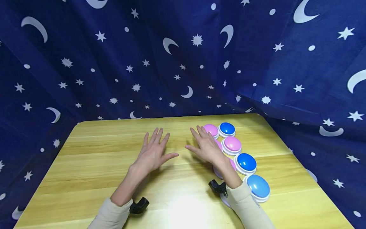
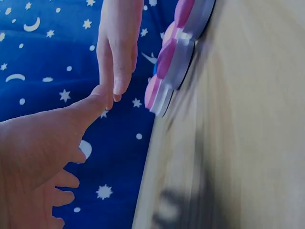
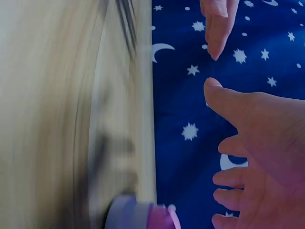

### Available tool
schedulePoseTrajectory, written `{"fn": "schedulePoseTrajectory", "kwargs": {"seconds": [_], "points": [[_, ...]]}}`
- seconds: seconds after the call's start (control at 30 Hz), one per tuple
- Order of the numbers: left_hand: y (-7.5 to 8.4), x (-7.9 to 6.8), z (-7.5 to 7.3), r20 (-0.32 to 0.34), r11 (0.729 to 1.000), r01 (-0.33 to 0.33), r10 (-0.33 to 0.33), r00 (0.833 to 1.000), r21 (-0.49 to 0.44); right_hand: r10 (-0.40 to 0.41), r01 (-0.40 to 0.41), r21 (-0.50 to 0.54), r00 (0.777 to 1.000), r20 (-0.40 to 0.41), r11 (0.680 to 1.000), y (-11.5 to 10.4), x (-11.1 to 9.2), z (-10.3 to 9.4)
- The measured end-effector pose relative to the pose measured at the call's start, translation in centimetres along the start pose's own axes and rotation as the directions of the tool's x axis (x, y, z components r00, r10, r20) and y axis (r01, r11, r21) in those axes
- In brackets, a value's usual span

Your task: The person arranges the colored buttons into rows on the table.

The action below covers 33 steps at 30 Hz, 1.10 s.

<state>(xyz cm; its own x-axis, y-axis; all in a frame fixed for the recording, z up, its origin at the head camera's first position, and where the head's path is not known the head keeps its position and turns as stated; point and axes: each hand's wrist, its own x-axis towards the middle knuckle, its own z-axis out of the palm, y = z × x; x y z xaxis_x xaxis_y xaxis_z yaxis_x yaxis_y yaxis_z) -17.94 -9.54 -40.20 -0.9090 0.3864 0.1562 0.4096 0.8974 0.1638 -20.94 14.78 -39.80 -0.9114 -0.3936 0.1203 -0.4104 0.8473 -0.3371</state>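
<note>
Both hands hover above a wooden table, palms down and fingers spread, holding nothing. The left hand [image 1: 151,154] is over the middle of the table, apart from any object. Nearest the right hand [image 1: 208,146] is a group of round push buttons with white bases, partly covered by that hand and forearm. Among them are a pink button [image 1: 232,144], a far blue button [image 1: 227,128], a middle blue button [image 1: 247,162] and a lighter blue button [image 1: 258,186]. Pink buttons [image 2: 166,58] also show in the left wrist view, and a pink button [image 3: 162,218] at the bottom of the right wrist view.
The wooden table [image 1: 85,165] has rounded far corners. A dark blue curtain [image 1: 160,82] with white moons and stars hangs behind it and along both sides. Black wrist mounts [image 1: 139,205] sit on both forearms. Bright glare lies on the table's near middle.
</note>
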Motion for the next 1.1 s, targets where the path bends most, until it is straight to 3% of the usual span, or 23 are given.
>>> {"fn": "schedulePoseTrajectory", "kwargs": {"seconds": [0.3,0.63,0.9,1.1], "points": [[2.1,0.4,0.6,0.028,0.998,-0.062,0.062,0.998,0.025,0.032,-0.031,0.026,0.998,-0.05,0.999,2.1,-2.9,-1.2],[5.2,1.1,1.6,0.037,0.983,-0.182,0.183,0.982,-0.018,0.074,-0.074,-0.001,0.996,-0.053,0.997,3.9,-6.6,-3.1],[7.8,1.4,2.5,-0.012,0.949,-0.309,0.309,0.951,-0.064,0.047,-0.046,0.015,0.997,-0.063,0.999,4.8,-9.6,-4.1],[9.5,1.3,3.4,-0.07,0.906,-0.413,0.407,0.911,-0.098,0.085,-0.085,0.01,0.996,-0.03,0.996,5.5,-12.1,-4.5]]}}
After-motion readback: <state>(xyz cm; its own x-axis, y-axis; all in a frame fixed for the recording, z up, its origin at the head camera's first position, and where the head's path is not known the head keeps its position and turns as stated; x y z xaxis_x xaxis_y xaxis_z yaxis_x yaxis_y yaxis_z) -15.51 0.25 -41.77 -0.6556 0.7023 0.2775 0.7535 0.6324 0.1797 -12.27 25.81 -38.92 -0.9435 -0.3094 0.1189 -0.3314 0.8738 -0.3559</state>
